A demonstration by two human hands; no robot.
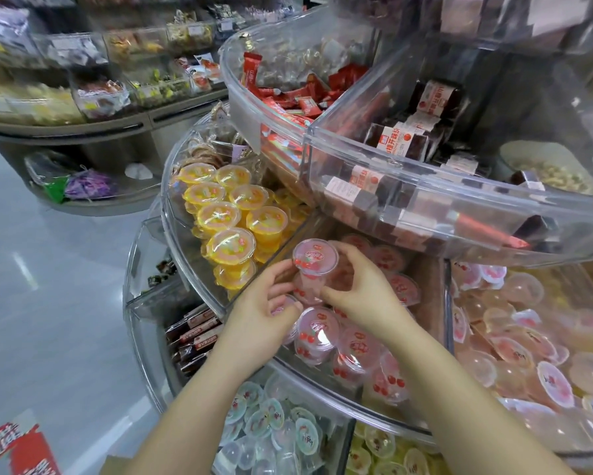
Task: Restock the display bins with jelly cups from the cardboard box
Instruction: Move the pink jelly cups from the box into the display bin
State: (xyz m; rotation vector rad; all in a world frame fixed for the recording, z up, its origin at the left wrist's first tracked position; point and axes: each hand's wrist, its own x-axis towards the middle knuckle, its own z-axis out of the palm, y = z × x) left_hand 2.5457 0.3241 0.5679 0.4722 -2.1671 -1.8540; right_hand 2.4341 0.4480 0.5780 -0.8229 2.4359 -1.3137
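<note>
Head view: I am in the placing step, both hands over the middle clear bin (199, 296), in the compartment of pink jelly cups (317, 329) beside the orange jelly cups (231, 243). My right hand (360, 286) is curled around a stacked pink cup (315, 260), lid up, and my left hand (260, 303) pinches the lower part of the same stack from the other side. The stack stands above the cups already lying in the compartment. The cardboard box (13, 447) seems to be the red printed one at lower left. Next, I judge, I must set this stack upright next to its neighbours, let go gently, then reach back to the box.
</note>
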